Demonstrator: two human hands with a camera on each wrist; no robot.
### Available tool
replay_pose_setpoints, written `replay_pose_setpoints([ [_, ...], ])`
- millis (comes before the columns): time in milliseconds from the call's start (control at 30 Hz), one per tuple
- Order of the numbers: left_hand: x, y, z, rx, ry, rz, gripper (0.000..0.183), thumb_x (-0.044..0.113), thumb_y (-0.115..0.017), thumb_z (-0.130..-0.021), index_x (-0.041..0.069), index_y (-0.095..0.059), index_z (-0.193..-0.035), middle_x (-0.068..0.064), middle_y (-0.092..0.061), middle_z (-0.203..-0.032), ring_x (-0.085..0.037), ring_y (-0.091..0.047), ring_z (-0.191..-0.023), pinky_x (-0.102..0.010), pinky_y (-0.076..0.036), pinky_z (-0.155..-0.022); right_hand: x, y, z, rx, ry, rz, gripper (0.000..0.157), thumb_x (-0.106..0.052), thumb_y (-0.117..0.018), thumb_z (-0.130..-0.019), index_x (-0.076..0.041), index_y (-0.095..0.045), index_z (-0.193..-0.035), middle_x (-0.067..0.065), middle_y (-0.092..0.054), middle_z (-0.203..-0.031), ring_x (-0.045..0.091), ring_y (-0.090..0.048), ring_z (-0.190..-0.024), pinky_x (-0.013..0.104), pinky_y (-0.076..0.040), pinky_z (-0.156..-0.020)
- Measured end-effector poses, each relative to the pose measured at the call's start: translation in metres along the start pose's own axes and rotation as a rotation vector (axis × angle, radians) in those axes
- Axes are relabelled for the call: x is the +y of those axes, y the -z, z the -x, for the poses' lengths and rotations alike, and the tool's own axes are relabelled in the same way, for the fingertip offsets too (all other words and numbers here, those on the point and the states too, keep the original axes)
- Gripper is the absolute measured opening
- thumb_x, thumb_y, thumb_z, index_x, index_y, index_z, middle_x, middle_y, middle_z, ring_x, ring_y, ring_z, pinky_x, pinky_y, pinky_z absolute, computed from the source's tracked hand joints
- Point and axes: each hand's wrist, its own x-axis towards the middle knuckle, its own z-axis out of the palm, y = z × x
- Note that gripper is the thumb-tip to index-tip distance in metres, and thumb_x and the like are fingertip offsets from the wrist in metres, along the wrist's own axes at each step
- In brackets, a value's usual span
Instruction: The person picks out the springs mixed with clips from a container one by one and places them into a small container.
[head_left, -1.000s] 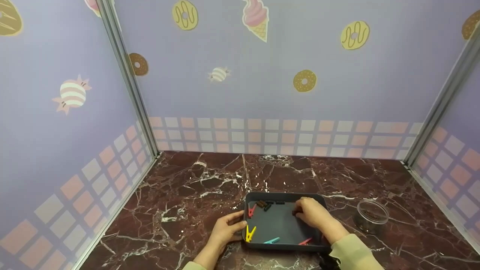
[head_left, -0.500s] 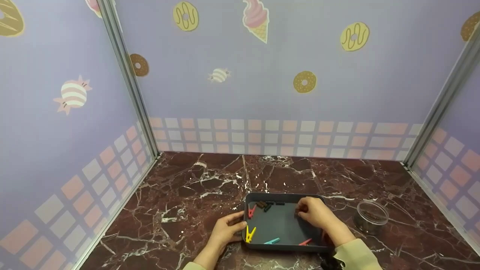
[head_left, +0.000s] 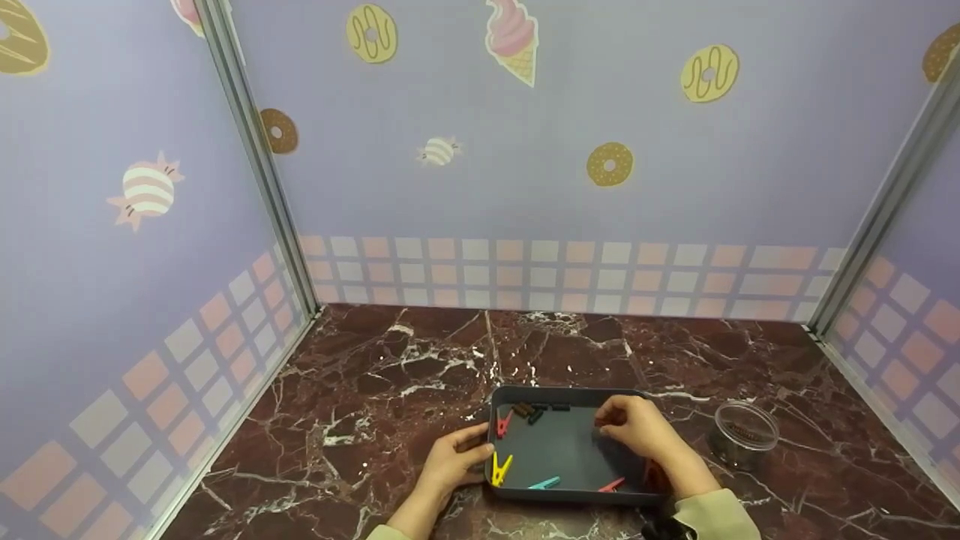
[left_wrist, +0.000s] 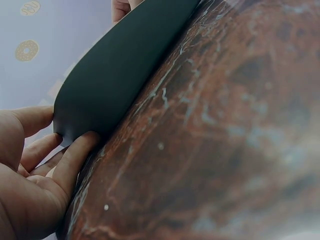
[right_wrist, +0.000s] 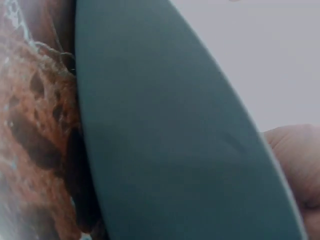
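Observation:
A dark grey tray [head_left: 562, 454] lies on the table. My left hand [head_left: 450, 461] holds its left side, thumb at the rim; in the left wrist view the fingers [left_wrist: 75, 160] grip the end of the tray wall [left_wrist: 120, 70]. My right hand [head_left: 636, 429] hangs over the tray's right half, fingers bent and tips together; I cannot tell whether something small is between them. The tray wall [right_wrist: 170, 125] hides the fingertips in the right wrist view. Brown pieces [head_left: 523, 409] and small black cylinders [head_left: 560, 408] lie in the far left corner.
Along the tray's edges are a red clothespin [head_left: 503, 424], a yellow clothespin [head_left: 500, 471], a blue clothespin [head_left: 544, 483] and another red clothespin [head_left: 612, 485]. A clear round jar [head_left: 742, 435] with dark contents stands to the right. Patterned walls [head_left: 480, 277] surround the marbled table [head_left: 360, 390].
My right hand has drawn slightly to the right inside the tray; a dark piece showed at its fingertips a second ago. The left hand and the tray have stayed put.

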Motion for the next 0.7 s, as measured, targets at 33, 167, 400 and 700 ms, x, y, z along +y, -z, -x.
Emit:
replay_pose_setpoints([
  [33,0.0,0.0,0.0,0.001,0.003,0.003,0.053,0.007,-0.071,-0.094,-0.009,-0.056,-0.141,-0.033,-0.06,-0.138,-0.026,-0.07,-0.11,-0.046,-0.066,-0.079,0.0,0.001,0.0,0.002,-0.003,-0.009,0.011,0.001,-0.079,-0.084,-0.007,-0.074,-0.09,0.006,-0.076,-0.087,0.013,-0.067,-0.078,0.021,-0.054,-0.066],
  [167,0.0,0.0,0.0,0.001,0.001,0.002,0.053,0.008,-0.071,-0.094,-0.009,-0.055,-0.142,-0.034,-0.059,-0.139,-0.027,-0.069,-0.112,-0.046,-0.065,-0.08,-0.001,0.006,0.002,0.01,-0.012,-0.036,0.011,0.0,-0.08,-0.084,-0.006,-0.075,-0.091,0.007,-0.077,-0.087,0.011,-0.068,-0.078,0.021,-0.054,-0.066],
  [400,-0.003,0.0,-0.002,-0.014,0.01,0.018,0.054,0.007,-0.07,-0.095,-0.01,-0.052,-0.144,-0.034,-0.058,-0.139,-0.026,-0.069,-0.11,-0.046,-0.065,-0.081,0.0,0.019,0.006,0.014,-0.002,-0.076,0.011,0.001,-0.078,-0.085,-0.002,-0.076,-0.095,0.012,-0.078,-0.091,0.014,-0.07,-0.08,0.02,-0.056,-0.068],
  [700,0.0,0.0,0.001,-0.004,-0.001,0.0,0.053,0.007,-0.071,-0.095,-0.009,-0.054,-0.143,-0.033,-0.06,-0.137,-0.023,-0.069,-0.107,-0.044,-0.066,-0.081,0.001,0.039,0.013,0.054,-0.072,-0.101,0.011,0.001,-0.077,-0.086,-0.002,-0.076,-0.097,0.013,-0.078,-0.094,0.012,-0.069,-0.083,0.018,-0.056,-0.07],
])
